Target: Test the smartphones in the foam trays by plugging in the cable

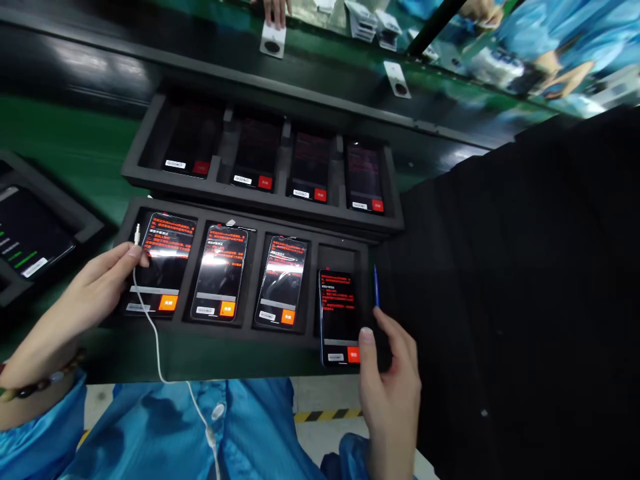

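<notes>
My left hand [113, 273] pinches a white earphone plug [137, 235] over the leftmost phone [170, 267] in the near foam tray [250, 267]. The plug's white cable [158, 347] runs down in front of my blue smock. My right hand [395, 373] has thumb and forefinger apart beside the rightmost phone [337, 317], the thumb near its lower right edge. This phone overhangs its slot towards me. A blue pen-like stick [376, 287] points up from my forefinger's tip; whether I hold it, I cannot tell. Two more lit phones, one left-centre [219, 273] and one right-centre [281, 280], lie between.
Behind, another foam tray [260, 197] holds several dim phones. At the left edge, a phone with green text [33, 230] lies in a further tray. Black cloth [500, 300] hangs at right. Across the bench, another person's hand [275, 12] touches a white card-like piece [273, 41].
</notes>
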`<state>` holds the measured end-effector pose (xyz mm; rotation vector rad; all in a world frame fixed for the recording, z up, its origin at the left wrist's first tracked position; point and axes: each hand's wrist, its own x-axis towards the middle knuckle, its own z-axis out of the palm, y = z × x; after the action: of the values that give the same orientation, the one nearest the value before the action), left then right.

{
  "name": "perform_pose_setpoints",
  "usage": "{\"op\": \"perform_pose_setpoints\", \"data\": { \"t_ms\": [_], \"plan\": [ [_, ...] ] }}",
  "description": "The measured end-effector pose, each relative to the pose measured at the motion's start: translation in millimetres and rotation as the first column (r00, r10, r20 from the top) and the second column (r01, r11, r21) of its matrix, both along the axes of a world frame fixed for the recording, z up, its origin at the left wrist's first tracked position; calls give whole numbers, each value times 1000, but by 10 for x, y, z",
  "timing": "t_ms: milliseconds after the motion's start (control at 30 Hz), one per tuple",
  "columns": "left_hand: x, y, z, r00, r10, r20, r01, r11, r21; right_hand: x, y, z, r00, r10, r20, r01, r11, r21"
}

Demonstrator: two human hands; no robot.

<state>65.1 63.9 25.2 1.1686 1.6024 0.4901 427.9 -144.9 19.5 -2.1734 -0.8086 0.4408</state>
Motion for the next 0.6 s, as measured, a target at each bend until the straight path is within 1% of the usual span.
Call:
{"op": "perform_pose_setpoints", "data": {
  "t_ms": [33, 67, 100, 133, 167, 200, 233, 300, 400, 500, 600],
  "plan": [
    [14, 10, -10, 998, 36, 48, -35, 999, -29, -74, 18, 8, 997, 58, 60, -61, 997, 44],
    [33, 19, -14, 992, 84, 92, -79, 996, -52, -155, 48, 7, 987, 144, 69, -149, 987, 67],
    [56, 28, -14, 983, 132, 131, -122, 989, -77, -240, 88, -7, 968, 248, 43, -250, 966, 65],
    [82, 37, -10, 969, 182, 168, -167, 981, -101, -323, 137, -33, 938, 346, 7, -346, 937, 43],
    [108, 46, -5, 953, 225, 204, -203, 971, -127, -401, 192, -71, 910, 415, -16, -415, 910, 11],
    [133, 55, 0, 937, 261, 234, -229, 961, -155, -473, 251, -118, 892, 452, -20, -453, 891, -24],
    [154, 64, 3, 923, 285, 258, -244, 953, -180, -535, 312, -169, 885, 466, -5, -465, 883, -55],
    [177, 82, 5, 907, 297, 299, -240, 947, -214, -631, 429, -268, 889, 455, 50, -450, 889, -83],
    [157, 89, 4, 902, 284, 326, -232, 954, -190, -712, 566, -359, 903, 422, 81, -416, 906, -78],
    [65, 39, 11, 892, 285, 352, -250, 958, -143, -728, 625, -372, 926, 378, 2, -378, 925, -31],
    [-84, -74, -2, 893, 278, 355, -231, 958, -169, -703, 612, -359, 930, 342, -133, -341, 940, 30]
  ]
}}
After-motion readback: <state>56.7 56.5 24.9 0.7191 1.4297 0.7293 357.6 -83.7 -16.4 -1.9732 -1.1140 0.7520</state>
